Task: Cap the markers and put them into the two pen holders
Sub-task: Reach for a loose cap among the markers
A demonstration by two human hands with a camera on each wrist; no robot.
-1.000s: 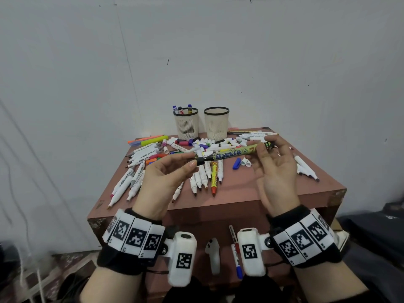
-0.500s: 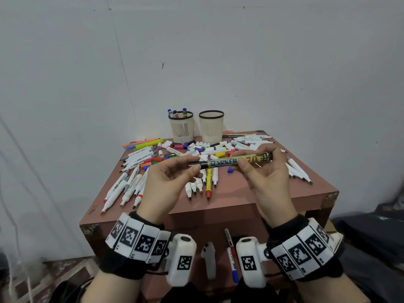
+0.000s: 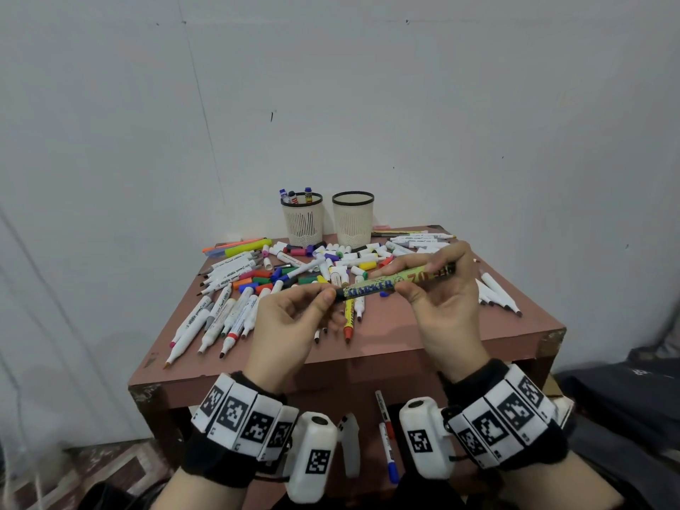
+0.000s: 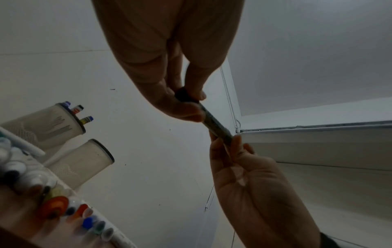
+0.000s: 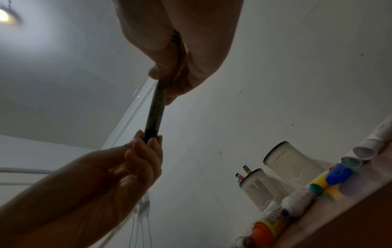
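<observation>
A yellow-green marker (image 3: 390, 283) with blue lettering lies level in the air above the table's front half, held by both hands. My left hand (image 3: 316, 300) pinches its black cap end (image 4: 183, 96). My right hand (image 3: 430, 279) grips the barrel's right part between thumb and fingers (image 5: 167, 67). Two cream mesh pen holders stand at the table's back: the left holder (image 3: 302, 222) has three capped markers in it, the right holder (image 3: 353, 220) shows none above its rim. Many uncapped markers and loose caps (image 3: 294, 277) are spread over the tabletop.
The small reddish-brown table (image 3: 460, 329) stands against a white wall. White markers (image 3: 496, 296) lie by its right edge and a fan of them (image 3: 217, 318) at front left. Two more markers (image 3: 386, 436) lie on a lower shelf under the front edge.
Both hands drew the marker toward me and slightly lower. The left fingers closed in over the cap end, and the gap between the hands shrank.
</observation>
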